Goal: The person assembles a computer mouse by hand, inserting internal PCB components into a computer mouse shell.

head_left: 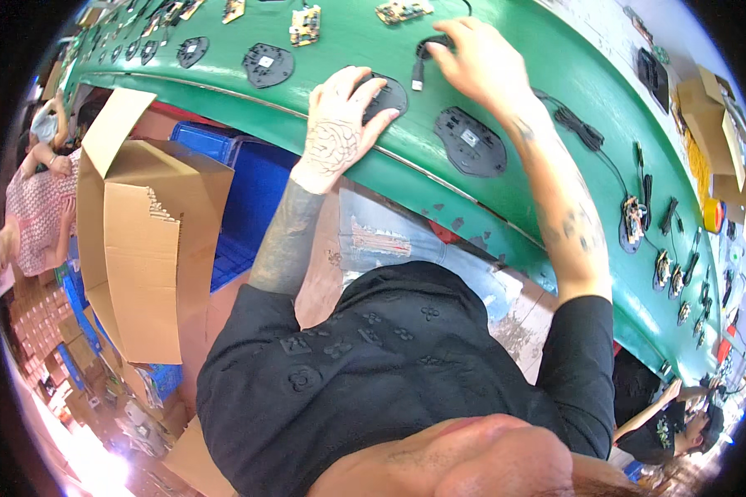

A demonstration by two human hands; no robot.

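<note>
While the left hand point(337, 120) rests, grip spread, on a rounded black plastic mouse base point(391, 94) by the near edge of the green desk point(348, 54), the right hand point(485, 70) pinches a bundled black cable point(427, 48) with a metal plug point(417, 84), farther in. The base looks light and stiff, best held by its rim; the cable, bendy, by its bundle.

The things are carried by a long, glossy green surface point(547, 66). Along its near edge, black plates point(470, 142) are laid in a spaced row, with yellowish circuit boards point(305, 26) scattered beyond them. Toward the right, a bundled black cable point(580, 128) is laid out, and board-topped plates point(632, 219) are lined up.
</note>
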